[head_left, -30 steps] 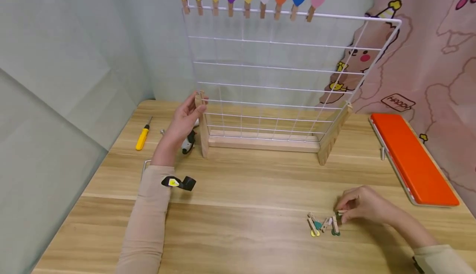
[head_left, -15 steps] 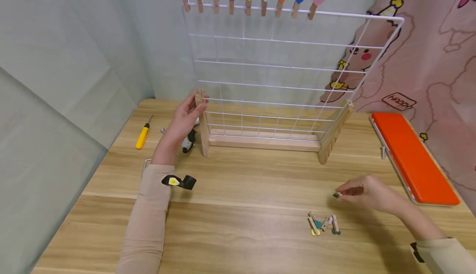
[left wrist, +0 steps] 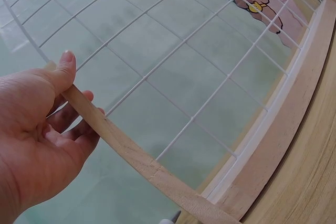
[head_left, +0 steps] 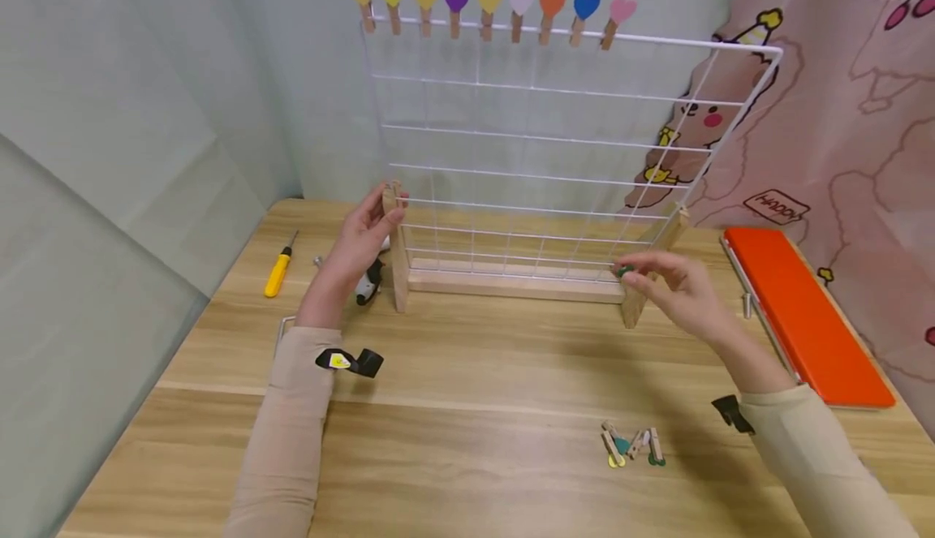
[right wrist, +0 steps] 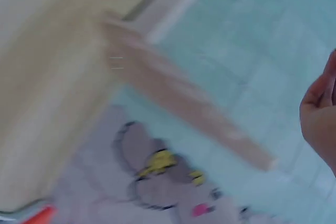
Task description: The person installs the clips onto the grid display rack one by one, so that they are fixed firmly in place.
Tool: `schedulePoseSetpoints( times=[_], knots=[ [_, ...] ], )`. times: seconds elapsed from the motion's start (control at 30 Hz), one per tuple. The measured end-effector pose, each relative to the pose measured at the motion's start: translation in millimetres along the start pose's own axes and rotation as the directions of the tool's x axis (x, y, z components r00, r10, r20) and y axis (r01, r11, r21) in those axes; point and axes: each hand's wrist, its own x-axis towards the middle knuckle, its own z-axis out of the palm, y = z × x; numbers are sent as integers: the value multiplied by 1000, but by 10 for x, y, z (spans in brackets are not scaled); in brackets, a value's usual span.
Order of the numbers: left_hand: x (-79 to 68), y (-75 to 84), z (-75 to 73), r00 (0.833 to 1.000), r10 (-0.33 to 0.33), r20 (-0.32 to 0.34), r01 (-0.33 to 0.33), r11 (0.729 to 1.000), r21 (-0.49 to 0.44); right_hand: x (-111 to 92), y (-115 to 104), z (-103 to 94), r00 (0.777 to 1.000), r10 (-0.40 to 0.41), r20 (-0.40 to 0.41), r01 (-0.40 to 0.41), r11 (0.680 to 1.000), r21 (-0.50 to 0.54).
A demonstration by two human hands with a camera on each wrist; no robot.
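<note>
While left grip holds post, right grip pinching green clip

Your right hand has left the loose clothespins, where it was one second ago. It has carried the pinched green clothespin up and forward, to the lower right of the wire grid; contact cannot be determined.

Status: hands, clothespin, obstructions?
Left hand grips wooden stand leg. Right hand pinches green clothespin. Top wire bare right of pink heart clothespin; no obstruction visible there.
</note>
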Motion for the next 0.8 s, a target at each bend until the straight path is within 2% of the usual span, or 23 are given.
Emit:
schedulePoseSetpoints(
  times=[0.17, 0.27, 0.4, 0.5, 0.6, 0.73, 0.8],
  knots=[
    [-15, -17, -13, 1000, -14, -2, 14, 1000, 11, 521, -426, -120, 991, -104, -89, 113, 989, 98],
    [-13, -17, -10, 1000, -11, -2, 12, 1000, 23, 805, -721, -258, 972, -155, -176, 186, 966, 178],
    [-9, -20, 3, 1000, 1, 0, -1, 999, 32, 1089, -1033, -468, 938, -188, -291, 254, 944, 210],
    [-6, -25, 20, 1000, 6, 8, -6, 999, 33, 1259, -1184, -627, 925, -152, -347, 239, 945, 223],
    [1, -32, 33, 1000, 9, 13, -9, 999, 33, 1418, -1279, -757, 927, -65, -370, 154, 964, 217],
    [10, -39, 36, 1000, 13, 17, -13, 999, 32, 1575, -1319, -869, 943, 66, -326, 12, 973, 232],
    [9, -45, 35, 1000, 12, 20, -13, 999, 31, 1630, -1311, -891, 952, 111, -286, -24, 956, 292]
  ],
)
